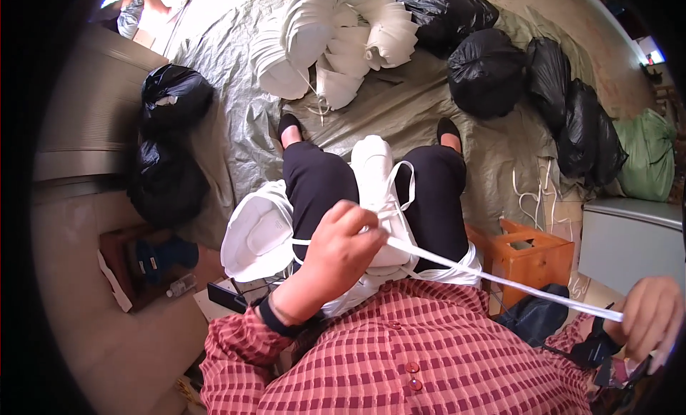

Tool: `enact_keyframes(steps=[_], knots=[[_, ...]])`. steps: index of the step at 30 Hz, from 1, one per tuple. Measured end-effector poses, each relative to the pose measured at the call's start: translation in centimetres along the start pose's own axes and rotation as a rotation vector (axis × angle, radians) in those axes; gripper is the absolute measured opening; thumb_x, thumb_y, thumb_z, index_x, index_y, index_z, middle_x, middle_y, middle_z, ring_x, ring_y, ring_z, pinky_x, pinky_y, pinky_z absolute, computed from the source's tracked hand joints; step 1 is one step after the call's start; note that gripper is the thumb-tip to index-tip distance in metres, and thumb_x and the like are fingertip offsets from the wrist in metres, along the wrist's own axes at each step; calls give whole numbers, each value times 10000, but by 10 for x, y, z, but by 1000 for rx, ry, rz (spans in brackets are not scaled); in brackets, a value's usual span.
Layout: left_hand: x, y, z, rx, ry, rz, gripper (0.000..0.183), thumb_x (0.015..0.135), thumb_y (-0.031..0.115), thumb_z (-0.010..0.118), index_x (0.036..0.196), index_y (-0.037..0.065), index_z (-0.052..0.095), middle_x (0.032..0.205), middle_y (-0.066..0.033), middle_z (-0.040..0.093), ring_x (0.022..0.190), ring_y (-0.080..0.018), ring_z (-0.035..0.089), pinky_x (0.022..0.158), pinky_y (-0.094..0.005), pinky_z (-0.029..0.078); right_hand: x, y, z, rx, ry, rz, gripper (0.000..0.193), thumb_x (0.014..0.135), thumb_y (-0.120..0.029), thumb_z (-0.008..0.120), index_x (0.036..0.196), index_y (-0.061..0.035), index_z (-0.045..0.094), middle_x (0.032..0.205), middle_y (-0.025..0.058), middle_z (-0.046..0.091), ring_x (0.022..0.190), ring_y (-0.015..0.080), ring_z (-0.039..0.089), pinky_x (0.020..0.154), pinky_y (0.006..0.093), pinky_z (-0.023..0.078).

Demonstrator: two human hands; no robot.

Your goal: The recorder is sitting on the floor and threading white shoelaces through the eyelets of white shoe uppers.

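Observation:
A white shoe [373,165] lies between my thighs, toe pointing away from me, with a lace loop [404,183] standing up at its right side. My left hand [346,247] is closed at the shoe's near end, pinching the white shoelace [457,266]. From there the lace runs taut to the lower right. Far out at the right edge, my right hand [654,318] is closed on the lace's other stretch. A short length of lace also shows left of my left hand. Beside my left thigh rests a stack of white shoe uppers [259,233].
White shoe uppers [314,40] are heaped on a grey tarp [400,104] ahead. Black plastic bags [486,72] stand at the right and left. A wooden stool [532,258], loose laces [532,197], a grey box [632,240] and a green sack [647,154] are at the right.

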State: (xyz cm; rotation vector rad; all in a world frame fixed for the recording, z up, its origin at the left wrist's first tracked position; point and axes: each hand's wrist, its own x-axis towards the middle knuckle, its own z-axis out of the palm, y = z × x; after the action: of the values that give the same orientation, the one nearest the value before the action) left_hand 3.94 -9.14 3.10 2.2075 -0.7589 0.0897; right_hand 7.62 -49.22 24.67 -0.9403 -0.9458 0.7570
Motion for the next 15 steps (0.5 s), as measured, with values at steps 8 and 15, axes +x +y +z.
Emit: enact_keyframes(steps=[8,15], knots=[[-46,13,-26,-18,-69,-46,273,693,-8,731,955,67,725,941,-79,632,871,-280,624,758,-387,528,22,172,14,-922,770,655,139,945,-46,600,1037,26,677,952,131,677,873,236,666,785,320,511],[-40,28,-18,6,-157,142,484,714,125,758,1189,68,686,939,-69,633,831,-242,633,691,-360,507,87,264,-1,-1090,608,277,148,871,-40,687,1017,-24,665,960,144,663,906,326,658,813,394,529]])
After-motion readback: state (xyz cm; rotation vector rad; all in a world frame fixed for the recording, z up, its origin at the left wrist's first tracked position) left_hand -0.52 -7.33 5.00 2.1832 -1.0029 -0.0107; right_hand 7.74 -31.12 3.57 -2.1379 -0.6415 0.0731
